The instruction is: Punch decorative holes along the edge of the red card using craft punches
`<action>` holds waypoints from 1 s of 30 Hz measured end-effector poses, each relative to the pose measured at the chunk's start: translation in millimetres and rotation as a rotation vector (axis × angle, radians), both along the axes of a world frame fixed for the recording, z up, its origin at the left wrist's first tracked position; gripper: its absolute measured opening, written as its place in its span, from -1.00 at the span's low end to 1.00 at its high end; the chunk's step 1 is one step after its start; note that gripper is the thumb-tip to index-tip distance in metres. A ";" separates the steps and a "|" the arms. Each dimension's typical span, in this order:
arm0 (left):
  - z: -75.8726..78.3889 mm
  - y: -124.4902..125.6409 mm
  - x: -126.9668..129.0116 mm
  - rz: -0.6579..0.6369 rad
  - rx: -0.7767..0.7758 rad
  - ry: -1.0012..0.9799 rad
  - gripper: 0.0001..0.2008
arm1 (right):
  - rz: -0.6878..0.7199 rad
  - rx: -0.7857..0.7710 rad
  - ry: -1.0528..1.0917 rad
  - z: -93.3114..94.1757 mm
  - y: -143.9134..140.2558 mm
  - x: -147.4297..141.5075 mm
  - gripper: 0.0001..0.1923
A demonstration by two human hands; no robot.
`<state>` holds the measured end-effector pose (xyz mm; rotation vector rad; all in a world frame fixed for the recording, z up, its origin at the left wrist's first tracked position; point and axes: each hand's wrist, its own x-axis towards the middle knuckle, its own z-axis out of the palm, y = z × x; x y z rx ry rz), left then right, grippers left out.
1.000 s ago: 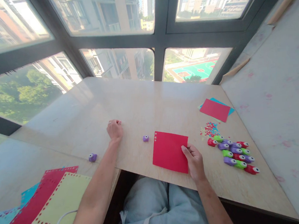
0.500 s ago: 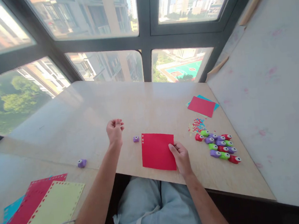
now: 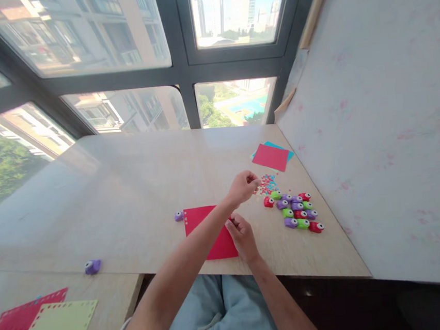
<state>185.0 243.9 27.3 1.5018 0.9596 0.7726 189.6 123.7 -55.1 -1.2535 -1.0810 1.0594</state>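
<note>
Red, plain and smooth-looking, the sheet lies at the near edge of the pale tabletop, straight in front of the person's lap. Its colour is even and saturated, its visible edges are straight, and its upper left corner looks square. Just inside that corner, a short column of small pale marks runs down the left border; they are too small for their outline to be told. The left forearm crosses above the sheet diagonally and hides a broad band of its middle.

At the sheet's right edge, the right hand pinches it, thumb on the upper face and the other fingers curled beside it. The left hand is beyond, near a loose heap of tiny red, blue and pale cut-outs. Its fingers curl in toward the thumb, but I cannot tell whether the tips meet or pinch anything.

A small purple punch with a white, eye-like disc stands just beside the sheet's upper left corner. More punches, purple, green and red, sit in close rows to the right, near the heap.
</note>
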 end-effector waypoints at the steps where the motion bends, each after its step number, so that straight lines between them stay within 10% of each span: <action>1: -5.0 0.8 6.1 -0.003 -0.005 0.005 -0.89 | -0.008 -0.005 -0.012 -2.0 0.4 0.0 -0.81; 15: -10.3 31.9 64.7 0.038 0.171 0.083 -0.86 | -0.051 -0.058 -0.076 -3.0 0.8 -4.4 -0.83; 24: -15.5 37.5 51.3 0.110 0.247 0.213 -0.76 | -0.032 -0.009 -0.109 1.7 1.6 -3.1 -0.79; 30: -19.3 12.8 33.7 -0.255 0.486 0.358 -0.64 | -0.044 0.004 -0.156 -2.3 3.1 -3.3 -0.79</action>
